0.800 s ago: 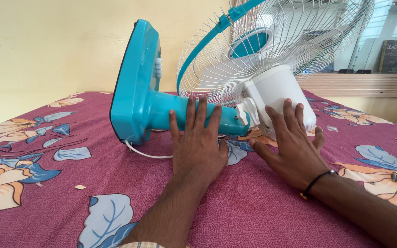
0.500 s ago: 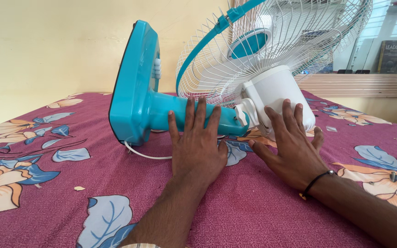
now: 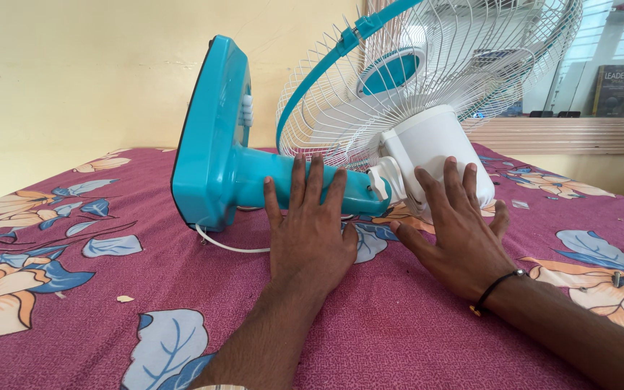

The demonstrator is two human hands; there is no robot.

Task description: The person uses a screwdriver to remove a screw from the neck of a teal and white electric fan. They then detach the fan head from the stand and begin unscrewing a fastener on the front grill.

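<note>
Table fan [image 3: 370, 137] lies tipped on bed [image 3: 74, 289]. Left hand [image 3: 310, 231] flat on teal neck, right hand [image 3: 456, 235] on white motor housing, fingers splayed, gripping nothing. Probably light; wire guard flimsy, neck safest.

Open bedsheet [image 3: 59, 303] left and near, fan base [image 3: 207, 137] and wire cage [image 3: 427, 72] blocking ahead

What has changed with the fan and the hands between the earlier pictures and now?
Very little: the table fan has tilted slightly, its white motor housing edging right. The left hand still lies flat on the teal stem, the right hand on the housing. Nothing grasped or released.
</note>
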